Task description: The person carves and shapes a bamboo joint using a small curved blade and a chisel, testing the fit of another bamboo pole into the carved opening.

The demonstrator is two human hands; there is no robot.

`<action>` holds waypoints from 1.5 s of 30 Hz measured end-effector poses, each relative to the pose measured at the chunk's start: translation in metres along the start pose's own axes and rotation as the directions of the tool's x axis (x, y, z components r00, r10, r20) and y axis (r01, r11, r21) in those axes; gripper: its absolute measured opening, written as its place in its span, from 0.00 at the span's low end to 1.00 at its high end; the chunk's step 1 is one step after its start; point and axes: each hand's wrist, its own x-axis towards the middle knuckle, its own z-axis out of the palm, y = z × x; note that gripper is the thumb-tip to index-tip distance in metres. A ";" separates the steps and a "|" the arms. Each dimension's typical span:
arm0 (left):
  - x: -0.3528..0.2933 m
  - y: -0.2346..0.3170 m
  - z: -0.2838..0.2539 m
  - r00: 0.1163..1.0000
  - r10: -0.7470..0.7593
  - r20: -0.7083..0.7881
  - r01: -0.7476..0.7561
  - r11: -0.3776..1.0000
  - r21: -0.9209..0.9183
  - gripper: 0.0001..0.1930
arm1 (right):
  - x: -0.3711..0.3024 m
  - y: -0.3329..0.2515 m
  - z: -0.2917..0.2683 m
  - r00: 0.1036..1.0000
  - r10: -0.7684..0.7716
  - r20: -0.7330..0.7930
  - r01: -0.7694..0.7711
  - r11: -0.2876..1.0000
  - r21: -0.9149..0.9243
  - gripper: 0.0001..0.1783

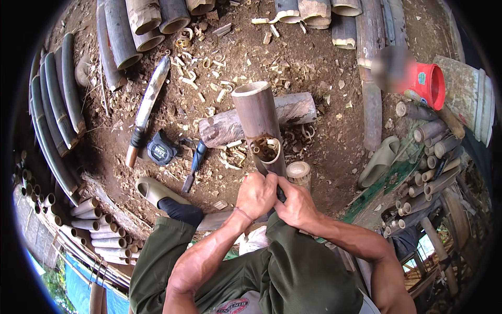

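While the tube [256, 110] was laid across the log [295, 109], its open end pointed away from the trousers [314, 261], a notch [266, 150] was shown in its near part, with shavings lodged inside. Knife [261, 167]: blade set at the notch's near lip. Left hand [255, 194]: clenched about the knife, its grip partly hidden. Right hand [297, 203]: clenched on the same knife, close against the left. No separate hold on the tube was seen; a roll or swivel on the rounded log was judged the chief risk, should the push have been uneven. By too deep a bite, the wall could have been split past the notch; by a slip, the knuckles could have been grazed on the cut rim. Stub [298, 172]: stood just beside the tube, liable to be knocked. Chips [230, 157]: strewn around the log, by which its footing could have been loosened. Chisel [194, 166], tape [162, 148], machete [150, 107]: laid to the left, the edged pair liable to be trodden on.
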 end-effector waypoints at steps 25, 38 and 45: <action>-0.004 0.017 0.069 0.984 0.062 0.170 0.173 -0.048 -0.984 0.24 | 0.025 -0.054 -0.119 0.831 -0.094 0.549 0.460 0.670 -0.582 0.13; -0.004 -0.031 0.021 0.992 -0.044 -0.122 0.003 0.947 -0.321 0.18 | 0.005 -0.002 -0.014 0.980 -0.083 0.180 0.087 0.996 -0.014 0.27; 0.003 -0.016 -0.022 0.989 0.092 -0.115 -0.080 0.991 0.102 0.20 | 0.007 -0.007 0.033 1.000 -0.007 0.001 0.006 0.975 0.222 0.36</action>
